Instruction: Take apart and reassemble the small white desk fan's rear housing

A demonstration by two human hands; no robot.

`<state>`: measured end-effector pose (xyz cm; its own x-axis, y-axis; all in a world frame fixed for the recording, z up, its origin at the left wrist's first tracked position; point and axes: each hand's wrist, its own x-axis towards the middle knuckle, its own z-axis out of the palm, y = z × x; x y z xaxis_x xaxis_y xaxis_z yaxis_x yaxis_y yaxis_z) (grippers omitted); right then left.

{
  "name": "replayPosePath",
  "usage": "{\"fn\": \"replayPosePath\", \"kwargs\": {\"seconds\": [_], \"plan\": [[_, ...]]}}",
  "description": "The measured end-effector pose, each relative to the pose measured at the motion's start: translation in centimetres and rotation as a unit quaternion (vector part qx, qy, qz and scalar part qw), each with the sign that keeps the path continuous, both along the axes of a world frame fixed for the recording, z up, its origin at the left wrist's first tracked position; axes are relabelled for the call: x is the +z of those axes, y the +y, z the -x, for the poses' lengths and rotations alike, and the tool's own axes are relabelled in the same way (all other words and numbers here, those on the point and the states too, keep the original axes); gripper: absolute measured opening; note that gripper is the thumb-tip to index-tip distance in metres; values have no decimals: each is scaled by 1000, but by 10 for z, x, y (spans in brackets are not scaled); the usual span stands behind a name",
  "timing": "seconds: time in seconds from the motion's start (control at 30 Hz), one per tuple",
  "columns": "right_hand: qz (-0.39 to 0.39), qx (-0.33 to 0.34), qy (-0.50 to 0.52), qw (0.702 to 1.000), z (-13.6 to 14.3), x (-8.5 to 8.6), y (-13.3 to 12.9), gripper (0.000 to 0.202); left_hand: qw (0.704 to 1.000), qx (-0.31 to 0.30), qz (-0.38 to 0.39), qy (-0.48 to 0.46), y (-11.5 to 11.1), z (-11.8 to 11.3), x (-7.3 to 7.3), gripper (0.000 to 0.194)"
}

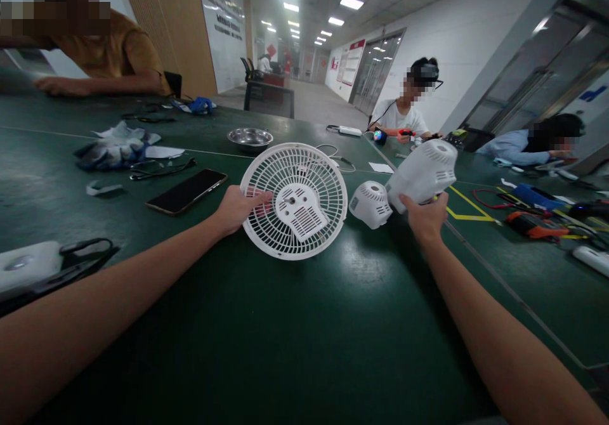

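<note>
Gripped at its left rim by the left hand [235, 209] above the middle of a green desk [304, 336]: a round white fan grille [304, 212], tilted with its broad face to the near side. Nearly closed around the thin edge, with tips across the slats, the fingers of that hand; probably placed there to steady the light frame without covering its middle. Impossible to tell whether resting on the desk along the lower rim.

Clasped low at right by the right hand [425, 219]: a large white plastic housing [421, 174], slanted up toward the far right. Opened wide to suit the bulky shell, by the look of it, with fingers largely hidden behind; impossible to tell how tight. Standing between grille and large housing: a smaller white housing [371, 203], perhaps left there for easy reach.

Plain white throughout the grille, with close rings and spokes around a solid centre plate, pierced by slots and a small dark hole. Lying to the left, likely out of the way: a black smartphone [188, 191]. Set beyond, on the far side: a shiny metal bowl [250, 138].
</note>
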<state>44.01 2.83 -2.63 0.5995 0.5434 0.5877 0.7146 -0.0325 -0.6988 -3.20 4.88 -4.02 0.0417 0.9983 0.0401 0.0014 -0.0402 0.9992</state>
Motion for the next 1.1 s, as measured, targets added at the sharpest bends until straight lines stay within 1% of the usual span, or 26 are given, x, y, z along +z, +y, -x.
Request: {"fn": "replayPosePath", "kwargs": {"seconds": [0.07, 0.13, 0.2, 0.23, 0.3, 0.4, 0.47, 0.57, 0.7, 0.77, 0.87, 0.93, 1.0, 1.1], "plan": [[-48, -23, 14, 998, 13, 15, -2, 75, 1000, -6, -4, 0, 1, 1, -2, 24], [-86, 11, 15, 996, 26, 26, -5, 73, 1000, -14, -3, -3, 1, 1, -2, 25], [-93, 62, 13, 994, 40, 30, -8, 74, 1000, -13, 0, -5, 0, 1, 0, 23], [-80, 80, 12, 993, 46, 30, -9, 74, 1000, -13, 2, -6, -1, 1, 1, 23], [-24, 93, 8, 995, 58, 25, -13, 75, 1000, -7, 5, -8, -4, -1, 6, 21], [55, 84, 5, 995, 70, 15, -17, 73, 1000, 4, 15, -14, -8, -3, 10, 17], [64, 74, 8, 995, 72, 13, -17, 73, 1000, 7, 18, -15, -8, -4, 11, 14], [36, 65, 14, 997, 62, 14, -15, 74, 1000, -2, 12, -23, -5, -3, 8, 14], [-13, 55, 28, 998, 26, 19, -9, 79, 1000, -5, 8, -22, -2, -1, 4, 17], [-14, 45, 26, 999, 4, 18, -7, 81, 1000, -3, 8, -23, -1, -1, 3, 18], [7, 48, 40, 998, -20, 12, -4, 81, 1000, -4, 8, -26, -1, -1, 2, 19], [23, 54, 58, 997, -29, 8, -2, 81, 1000, -8, 10, -23, -1, -1, 1, 20], [21, 72, 72, 995, -32, 6, 0, 83, 1000, -9, 12, -17, 0, 1, 0, 20], [-28, 101, 56, 993, -31, 9, 1, 85, 1000, -11, 10, -3, 1, 2, 0, 22]]}}
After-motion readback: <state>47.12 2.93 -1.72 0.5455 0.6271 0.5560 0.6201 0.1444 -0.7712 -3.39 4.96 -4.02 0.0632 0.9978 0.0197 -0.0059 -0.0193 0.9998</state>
